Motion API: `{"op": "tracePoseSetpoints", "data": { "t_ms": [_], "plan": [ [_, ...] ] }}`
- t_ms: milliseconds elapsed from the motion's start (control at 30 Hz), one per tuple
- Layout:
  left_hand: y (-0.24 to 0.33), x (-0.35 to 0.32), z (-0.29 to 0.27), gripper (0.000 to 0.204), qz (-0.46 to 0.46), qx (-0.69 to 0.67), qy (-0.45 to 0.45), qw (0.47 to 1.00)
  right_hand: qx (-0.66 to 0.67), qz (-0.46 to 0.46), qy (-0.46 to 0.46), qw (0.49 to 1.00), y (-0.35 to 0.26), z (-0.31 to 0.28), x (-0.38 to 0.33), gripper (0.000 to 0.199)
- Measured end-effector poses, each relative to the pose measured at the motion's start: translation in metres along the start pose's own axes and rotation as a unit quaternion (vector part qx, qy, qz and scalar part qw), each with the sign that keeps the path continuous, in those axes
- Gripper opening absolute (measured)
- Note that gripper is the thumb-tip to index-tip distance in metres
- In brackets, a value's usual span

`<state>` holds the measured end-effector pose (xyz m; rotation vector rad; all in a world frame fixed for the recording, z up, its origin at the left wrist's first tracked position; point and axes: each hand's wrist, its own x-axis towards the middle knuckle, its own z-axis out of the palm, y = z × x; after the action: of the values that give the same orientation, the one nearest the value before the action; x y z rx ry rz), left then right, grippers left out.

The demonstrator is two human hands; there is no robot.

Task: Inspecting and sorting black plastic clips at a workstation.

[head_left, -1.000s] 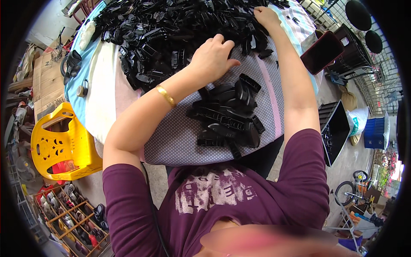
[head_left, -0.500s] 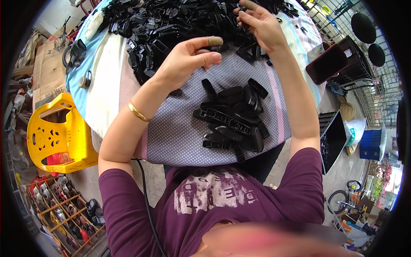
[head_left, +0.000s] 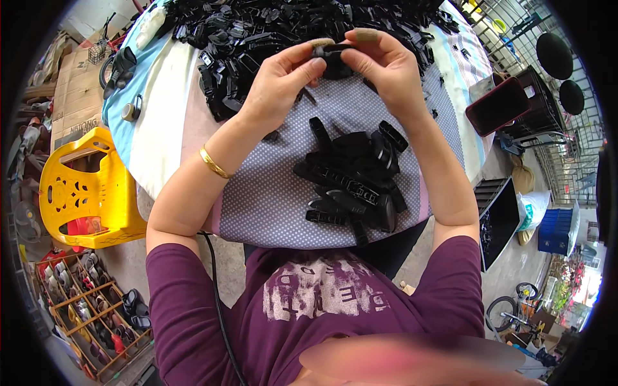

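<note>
Over the far part of the table, my left hand (head_left: 282, 80) and my right hand (head_left: 388, 69) pinch a small black plastic part (head_left: 332, 49) between them. Tape or finger covers wrap a finger on each hand. Behind them spreads a large heap of loose black plastic parts (head_left: 238, 45). Closer to me lies a smaller pile of long black plastic pieces (head_left: 351, 174), some with curved, glossy faces. Which kind of item the parts belong to cannot be made out.
A patterned cloth (head_left: 270, 212) covers the table. A phone (head_left: 497, 107) is held up at the right edge. To the left stands a yellow plastic chair (head_left: 96, 186), with a shoe rack (head_left: 96, 315) below it. A black crate (head_left: 499, 219) sits at the right.
My right hand has come back from the heap toward my left. My left hand has risen slightly, and both now meet on the black plastic part.
</note>
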<state>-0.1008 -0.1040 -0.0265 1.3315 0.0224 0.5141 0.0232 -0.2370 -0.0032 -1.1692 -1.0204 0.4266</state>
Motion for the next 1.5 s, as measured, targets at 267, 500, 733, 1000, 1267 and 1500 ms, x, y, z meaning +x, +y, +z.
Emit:
{"op": "tracePoseSetpoints", "data": {
  "t_ms": [267, 500, 733, 1000, 1267, 1500],
  "plan": [
    [0.008, 0.002, -0.001, 0.036, 0.037, 0.016, 0.062, 0.997, -0.221, -0.038, -0.044, 0.974, 0.000, 0.005, -0.004, 0.030],
    [0.004, 0.000, 0.003, 0.031, 0.033, 0.013, 0.069, 0.997, -0.325, -0.124, 0.001, 0.937, 0.003, 0.017, -0.010, 0.026],
    [0.011, -0.002, 0.003, 0.027, 0.044, -0.004, 0.045, 0.998, -0.371, -0.107, 0.033, 0.922, 0.002, 0.025, -0.010, 0.021],
    [0.019, 0.001, -0.003, 0.023, 0.048, 0.041, -0.024, 0.998, -0.199, 0.038, -0.119, 0.972, 0.005, 0.022, -0.014, 0.020],
    [0.020, -0.011, 0.015, 0.033, 0.169, 0.320, -0.045, 0.931, -0.279, 0.045, -0.311, 0.907, -0.011, -0.039, 0.018, 0.035],
    [0.000, -0.030, 0.044, 0.031, 0.332, 0.452, -0.275, 0.781, -0.708, 0.098, 0.014, 0.699, 0.059, -0.181, 0.074, 0.038]
  ]
}}
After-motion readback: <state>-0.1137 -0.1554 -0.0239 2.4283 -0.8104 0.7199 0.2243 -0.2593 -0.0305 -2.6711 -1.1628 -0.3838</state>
